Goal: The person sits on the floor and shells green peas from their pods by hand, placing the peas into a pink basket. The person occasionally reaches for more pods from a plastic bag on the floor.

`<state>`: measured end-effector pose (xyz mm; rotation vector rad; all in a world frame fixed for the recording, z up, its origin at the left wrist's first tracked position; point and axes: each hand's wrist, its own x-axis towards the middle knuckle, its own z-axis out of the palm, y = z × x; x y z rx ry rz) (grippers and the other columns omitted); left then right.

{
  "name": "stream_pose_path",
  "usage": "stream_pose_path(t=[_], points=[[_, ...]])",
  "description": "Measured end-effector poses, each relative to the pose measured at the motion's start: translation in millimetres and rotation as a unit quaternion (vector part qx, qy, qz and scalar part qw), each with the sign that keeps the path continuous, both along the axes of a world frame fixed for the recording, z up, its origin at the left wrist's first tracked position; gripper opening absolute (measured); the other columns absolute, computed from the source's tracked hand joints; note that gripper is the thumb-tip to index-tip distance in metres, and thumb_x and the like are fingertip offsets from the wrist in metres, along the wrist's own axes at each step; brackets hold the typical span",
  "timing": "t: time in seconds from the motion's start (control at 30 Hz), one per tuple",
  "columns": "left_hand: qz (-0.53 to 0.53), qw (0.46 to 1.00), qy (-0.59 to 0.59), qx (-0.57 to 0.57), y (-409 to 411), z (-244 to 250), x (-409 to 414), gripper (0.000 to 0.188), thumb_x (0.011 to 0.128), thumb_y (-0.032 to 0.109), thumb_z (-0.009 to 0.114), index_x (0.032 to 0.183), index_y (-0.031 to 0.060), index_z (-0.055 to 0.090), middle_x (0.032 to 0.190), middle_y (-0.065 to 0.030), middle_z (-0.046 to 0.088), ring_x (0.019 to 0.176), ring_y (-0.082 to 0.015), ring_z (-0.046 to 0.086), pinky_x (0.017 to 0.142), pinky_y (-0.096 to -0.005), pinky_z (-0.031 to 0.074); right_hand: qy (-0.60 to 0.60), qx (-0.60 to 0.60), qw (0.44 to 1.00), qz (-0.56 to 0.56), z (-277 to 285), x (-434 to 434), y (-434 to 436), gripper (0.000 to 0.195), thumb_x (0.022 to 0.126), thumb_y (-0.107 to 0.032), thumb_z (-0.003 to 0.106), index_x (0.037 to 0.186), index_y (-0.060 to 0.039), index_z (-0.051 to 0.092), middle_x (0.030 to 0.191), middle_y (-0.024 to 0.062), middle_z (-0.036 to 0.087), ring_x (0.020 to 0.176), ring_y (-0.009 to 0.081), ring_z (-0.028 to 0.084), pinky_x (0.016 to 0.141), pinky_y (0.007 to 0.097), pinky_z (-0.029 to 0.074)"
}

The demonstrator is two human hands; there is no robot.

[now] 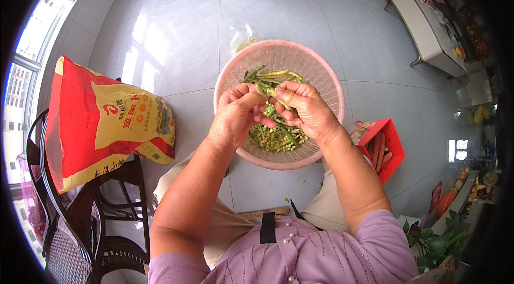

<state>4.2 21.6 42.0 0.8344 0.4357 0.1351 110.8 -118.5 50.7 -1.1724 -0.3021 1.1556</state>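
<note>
A green bean pod [270, 92] is pinched between my left hand [245, 109] and my right hand [303, 105], the thumbs close together on it. Both hands are above a pink plastic mesh basket [329, 67]. Inside the basket, shelled beans [261, 137] mixed with green pieces lie towards my side. Several whole green and yellow pods [281, 73] rest towards the far side. My fingers hide the middle of the pile and part of the held pod.
A red and yellow sack [116, 115] stands at the left by a dark woven chair [68, 227]. A red box [395, 155] holding reddish-brown long items sits right of the basket. Behind the basket lies a clear plastic bag [243, 39]. A leafy plant [437, 239] is at the lower right.
</note>
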Motion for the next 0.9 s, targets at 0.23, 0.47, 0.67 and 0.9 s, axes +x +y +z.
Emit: stream_pose_path(t=[0.23,0.47,0.67,0.9], points=[[-0.002,1.0,0.012,-0.019,-2.2,-1.6,1.2,0.011,0.09,0.009,0.054,0.087,0.0002,0.058,0.068,-0.0038,0.055,0.054,-0.012,0.055,0.051,-0.0319,0.058,-0.215,-0.032,0.976,-0.008,-0.7,-3.8,-0.9,0.016,0.095,-0.018,0.055,0.082,-0.0093,0.058,0.068,-0.0049,0.052,0.054,0.0002,0.042,0.044,0.016,0.033],[-0.017,0.998,-0.037,-0.055,-1.2,-4.3,-2.2,0.013,0.092,0.013,0.056,0.09,-0.0004,0.057,0.07,-0.0056,0.055,0.053,-0.0104,0.05,0.051,-0.0334,0.057,-0.104,-0.011,0.993,0.048,4.7,7.2,-4.1,0.017,0.095,-0.022,0.056,0.083,-0.0108,0.058,0.067,-0.0045,0.05,0.05,0.0,0.037,0.042,0.015,0.03],[-0.024,0.992,-0.051,-0.112,-2.4,-11.4,-3.7,0.014,0.092,0.014,0.058,0.092,-0.0001,0.058,0.071,-0.0058,0.054,0.052,-0.0095,0.045,0.05,-0.0334,0.056,0.09,0.027,0.993,0.066,-2.9,10.5,-4.2,0.021,0.096,-0.027,0.055,0.085,-0.0092,0.057,0.064,-0.0034,0.048,0.045,0.0006,0.035,0.038,0.0154,0.026],[-0.036,0.995,-0.058,-0.072,-2.8,-13.9,-2.9,0.009,0.091,0.009,0.058,0.091,0.0006,0.059,0.071,-0.004,0.055,0.056,-0.0104,0.051,0.052,-0.0317,0.056,0.275,0.063,0.956,0.078,-26.9,8.8,-7.5,0.028,0.097,-0.031,0.052,0.085,-0.0061,0.055,0.061,-0.0039,0.045,0.042,0.0016,0.035,0.034,0.0166,0.023]])
